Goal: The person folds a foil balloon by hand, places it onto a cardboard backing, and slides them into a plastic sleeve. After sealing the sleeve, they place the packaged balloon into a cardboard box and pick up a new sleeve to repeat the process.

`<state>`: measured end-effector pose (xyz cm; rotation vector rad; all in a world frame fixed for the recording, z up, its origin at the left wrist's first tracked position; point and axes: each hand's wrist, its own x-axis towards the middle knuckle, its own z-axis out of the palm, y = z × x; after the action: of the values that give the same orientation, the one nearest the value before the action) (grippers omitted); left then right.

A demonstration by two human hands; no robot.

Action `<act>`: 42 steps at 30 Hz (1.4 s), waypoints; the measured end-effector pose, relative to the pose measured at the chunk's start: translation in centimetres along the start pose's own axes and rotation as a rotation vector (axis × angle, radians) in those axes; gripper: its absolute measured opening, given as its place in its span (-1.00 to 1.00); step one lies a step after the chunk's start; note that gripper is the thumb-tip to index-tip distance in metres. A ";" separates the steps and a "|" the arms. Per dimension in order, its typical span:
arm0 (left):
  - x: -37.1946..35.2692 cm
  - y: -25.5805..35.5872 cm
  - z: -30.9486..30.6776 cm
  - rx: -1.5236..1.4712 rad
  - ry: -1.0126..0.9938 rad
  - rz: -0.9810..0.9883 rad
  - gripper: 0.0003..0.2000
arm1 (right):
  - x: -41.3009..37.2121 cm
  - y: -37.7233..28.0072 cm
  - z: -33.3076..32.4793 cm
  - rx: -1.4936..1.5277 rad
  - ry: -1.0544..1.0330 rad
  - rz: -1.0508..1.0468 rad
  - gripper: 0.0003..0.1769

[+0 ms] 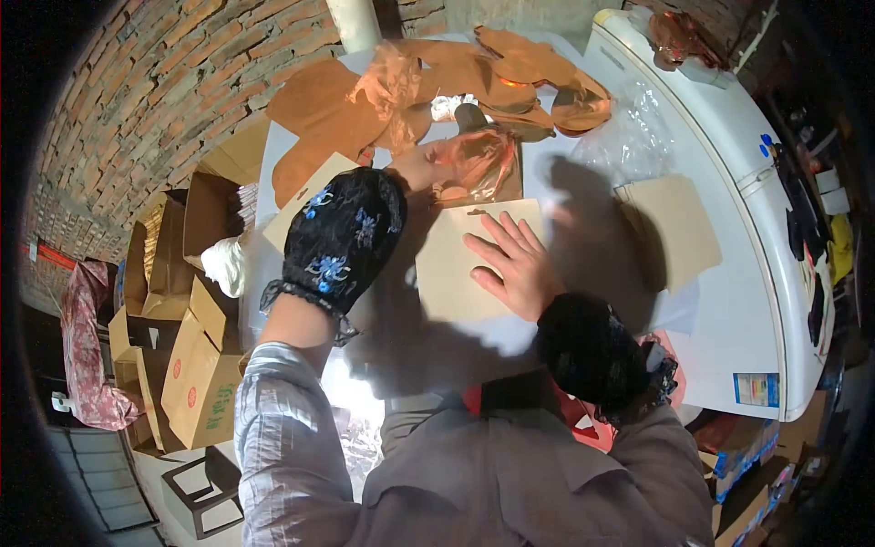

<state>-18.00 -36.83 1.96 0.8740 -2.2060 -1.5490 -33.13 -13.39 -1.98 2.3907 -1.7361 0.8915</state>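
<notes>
Head view, looking down on a white table (570, 150). Left hand (415, 169), beyond a black embroidered sleeve cover (342, 237), closed on the near edge of an orange film pouch (478, 159); fingers curled round the film, seemingly to keep the limp material from slipping. Right hand (512, 264) laid palm down on a tan card sheet (451, 283), fingers spread wide and gripping nothing, apparently pinning the sheet to the tabletop. Card sheet just below the pouch, upper edge touching it or tucked under it; cannot tell which. Second card sheet (674, 228) apart to the right, clear plastic wrap (629, 128) beyond it. Brown cut-out shapes (319, 109) heaped at the far side, crowding the pouch. White chest freezer (766, 237) along the right edge; cardboard boxes (196, 383) stacked on the floor at left, below a brick wall (137, 91). Strong shadow of both arms across the work area, dimming the pouch's contents.
</notes>
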 end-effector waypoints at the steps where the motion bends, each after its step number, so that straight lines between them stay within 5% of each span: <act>1: -0.7 -0.2 0.2 -0.098 -0.037 0.053 -0.71 | -0.1 0.1 0.1 -0.006 0.006 -0.002 -0.45; 5: -3.7 -1.8 2.1 -0.138 -0.071 0.158 -0.80 | 0.0 0.0 0.3 -0.026 0.051 -0.017 -0.45; 7: -6.7 -0.2 3.4 0.086 -0.034 0.204 -0.85 | 0.1 -0.1 0.2 -0.046 0.120 -0.049 -0.48; 10: -10.1 1.4 5.5 0.391 0.068 0.395 -0.82 | -1.0 1.0 0.7 -0.133 -0.165 0.054 -0.55; 13: -11.9 1.7 7.2 0.648 0.084 0.415 -0.84 | -0.7 1.0 1.3 0.014 0.147 -0.108 -0.60; 16: -12.3 0.3 8.6 0.701 0.255 0.545 -0.82 | -0.2 0.4 0.6 0.116 0.222 -0.141 -0.61; 19: -12.6 0.3 8.3 0.661 0.158 0.575 -0.78 | -1.0 1.2 1.6 0.005 0.124 -0.123 -0.64; 22: -13.4 2.6 7.1 0.561 -0.092 0.287 -0.81 | -0.2 0.9 0.6 0.061 0.224 -0.246 -0.66; 26: -12.4 2.6 6.8 0.291 -0.134 0.130 -0.72 | -0.6 0.7 0.3 -0.011 0.034 -0.112 -0.67; 29: -9.3 -3.2 8.6 0.665 0.277 0.591 -0.66 | -0.8 0.9 0.8 -0.048 0.053 -0.121 -0.70; 30: -10.8 1.4 9.0 0.564 0.275 0.254 -0.66 | -0.6 1.1 0.9 -0.047 0.082 -0.149 -0.71; 34: -9.1 1.6 9.5 0.739 0.160 0.033 -0.64 | -0.6 0.1 -0.4 -0.084 -0.090 -0.053 -0.72; 37: -8.7 0.1 10.1 0.964 0.426 0.423 -0.65 | -0.9 0.8 0.2 -0.113 0.034 -0.120 -0.71; 42: -8.7 -1.9 12.1 0.910 0.431 0.345 -0.63 | -0.4 1.0 0.4 -0.047 0.136 -0.233 -0.73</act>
<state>-17.60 -22.83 -3.42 0.8556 -2.4977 -0.1204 -33.95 -13.60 -2.76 2.3771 -1.3815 0.9429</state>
